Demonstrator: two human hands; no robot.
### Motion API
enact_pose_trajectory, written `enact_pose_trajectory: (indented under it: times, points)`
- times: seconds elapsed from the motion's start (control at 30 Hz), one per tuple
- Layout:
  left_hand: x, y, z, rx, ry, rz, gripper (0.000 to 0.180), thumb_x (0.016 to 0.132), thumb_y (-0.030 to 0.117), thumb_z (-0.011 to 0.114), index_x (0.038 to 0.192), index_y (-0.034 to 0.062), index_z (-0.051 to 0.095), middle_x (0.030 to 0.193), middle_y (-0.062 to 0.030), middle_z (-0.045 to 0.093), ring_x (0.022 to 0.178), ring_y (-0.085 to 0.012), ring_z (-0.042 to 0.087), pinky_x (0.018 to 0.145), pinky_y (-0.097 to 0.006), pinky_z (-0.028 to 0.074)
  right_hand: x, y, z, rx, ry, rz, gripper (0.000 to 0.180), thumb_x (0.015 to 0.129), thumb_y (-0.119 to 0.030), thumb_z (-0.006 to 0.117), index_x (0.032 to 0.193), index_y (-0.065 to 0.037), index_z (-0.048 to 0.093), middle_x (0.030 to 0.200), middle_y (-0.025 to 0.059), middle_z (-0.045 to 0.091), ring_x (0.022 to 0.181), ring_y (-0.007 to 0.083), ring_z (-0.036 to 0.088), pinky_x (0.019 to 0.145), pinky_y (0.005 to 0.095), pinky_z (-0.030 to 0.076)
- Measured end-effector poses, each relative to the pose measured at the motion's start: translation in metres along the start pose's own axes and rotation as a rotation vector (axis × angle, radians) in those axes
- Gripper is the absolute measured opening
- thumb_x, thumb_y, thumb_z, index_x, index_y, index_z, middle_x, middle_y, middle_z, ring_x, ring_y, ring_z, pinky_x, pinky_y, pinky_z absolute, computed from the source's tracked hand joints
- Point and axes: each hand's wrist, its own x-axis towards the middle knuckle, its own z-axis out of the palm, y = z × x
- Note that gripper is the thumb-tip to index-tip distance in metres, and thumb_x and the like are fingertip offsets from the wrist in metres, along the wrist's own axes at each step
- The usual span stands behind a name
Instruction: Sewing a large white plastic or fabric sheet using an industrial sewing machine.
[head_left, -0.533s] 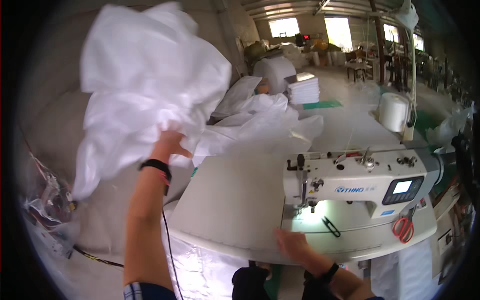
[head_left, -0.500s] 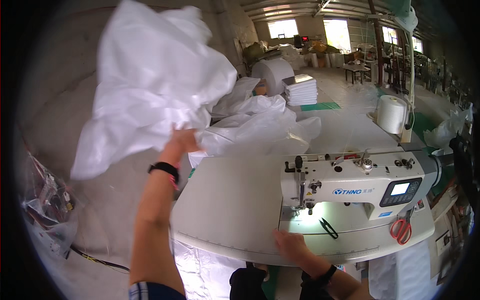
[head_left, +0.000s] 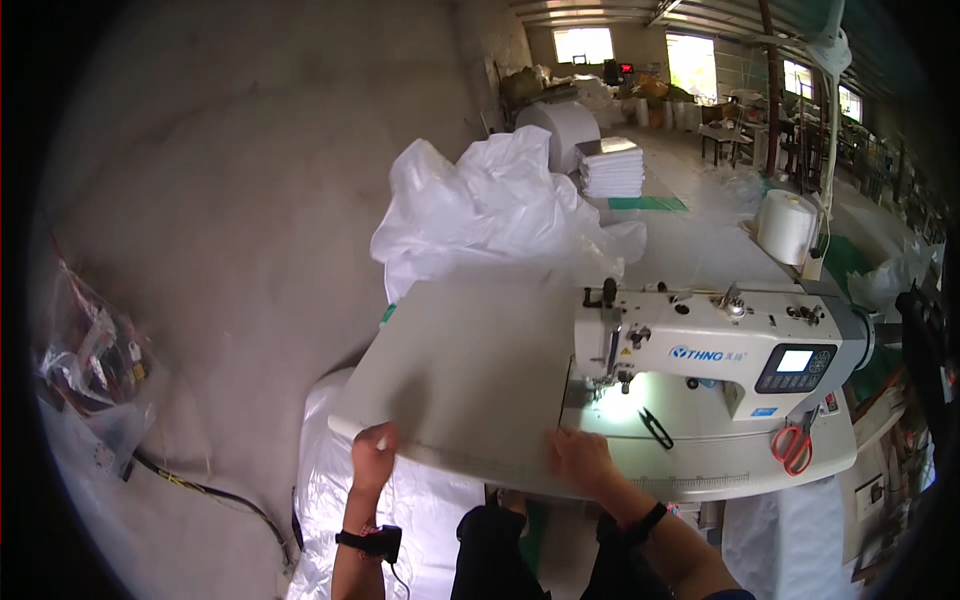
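The sheet [head_left: 480, 200], now out of the left hand [head_left: 373, 460], lies heaped past the far edge of the tabletop [head_left: 480, 340], set aside. That hand curls by the near-left corner; whether the right hand [head_left: 585, 462], at the front edge, grips anything I cannot tell.

Wears a black strap [head_left: 352, 541] with boxy black case [head_left: 391, 543] and thin cable [head_left: 402, 580], plus thin red bracelet [head_left: 369, 528], by left hand [head_left: 374, 456]; plain black band [head_left: 648, 523] by right hand [head_left: 584, 460]; black trousers [head_left: 492, 556].
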Motion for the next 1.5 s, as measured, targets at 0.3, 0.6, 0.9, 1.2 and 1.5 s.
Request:
enact_pose_trajectory:
  times: [0.3, 0.6, 0.9, 1.2, 1.5]
  points:
    - [-0.253, -0.220, 0.062, 0.236, -0.377, -0.656, 0.039, 0.075, 0.039, 0.061, 0.094, 0.0044, 0.065, 0.090, -0.0203, 0.064, 0.087, -0.0369, 0.061, 0.079, -0.042, 0.048, 0.024, -0.029, 0.005, -0.183, -0.207, -0.490, 0.082, 0.064, -0.043, 0.068, 0.130, -0.005, 0.039, 0.133, 0.0157, 0.038, 0.127, 0.0326, 0.031, 0.106, 0.0475, 0.021]
    - [-0.198, -0.176, 0.236, 0.156, -0.589, -0.539, 0.049, 0.075, 0.053, 0.060, 0.091, 0.0063, 0.058, 0.089, -0.0151, 0.061, 0.089, -0.0330, 0.060, 0.073, -0.044, 0.048, 0.023, -0.023, -0.004, -0.280, -0.297, -0.396, 0.079, 0.066, -0.047, 0.064, 0.128, -0.004, 0.042, 0.134, 0.0166, 0.038, 0.125, 0.0339, 0.035, 0.104, 0.0492, 0.025]
    - [-0.212, -0.277, 0.386, 0.215, -0.322, 0.031, 0.033, 0.084, 0.035, 0.050, 0.103, 0.0108, 0.062, 0.099, -0.0102, 0.064, 0.092, -0.0300, 0.060, 0.073, -0.045, 0.049, 0.030, -0.028, -0.001, -0.154, -0.444, -0.292, 0.087, 0.066, -0.048, 0.064, 0.137, -0.010, 0.033, 0.142, 0.0113, 0.029, 0.131, 0.0298, 0.028, 0.107, 0.0470, 0.020]
    - [-0.227, -0.317, 0.382, 0.252, -0.339, 0.057, 0.031, 0.084, 0.032, 0.050, 0.102, 0.0101, 0.062, 0.100, -0.0108, 0.064, 0.090, -0.0298, 0.061, 0.073, -0.045, 0.049, 0.036, -0.037, -0.003, -0.159, -0.452, -0.264, 0.080, 0.061, -0.049, 0.070, 0.130, -0.016, 0.045, 0.138, 0.0079, 0.036, 0.129, 0.0258, 0.032, 0.106, 0.0449, 0.024]
    - [-0.239, -0.348, 0.167, 0.476, -0.707, -0.717, 0.019, 0.079, 0.020, 0.050, 0.087, 0.0060, 0.061, 0.084, -0.0182, 0.065, 0.082, -0.0332, 0.063, 0.072, -0.045, 0.050, 0.034, -0.023, 0.004, -0.191, -0.376, -0.334, 0.079, 0.062, -0.049, 0.065, 0.128, -0.010, 0.047, 0.134, 0.0117, 0.040, 0.125, 0.0317, 0.035, 0.104, 0.0495, 0.024]
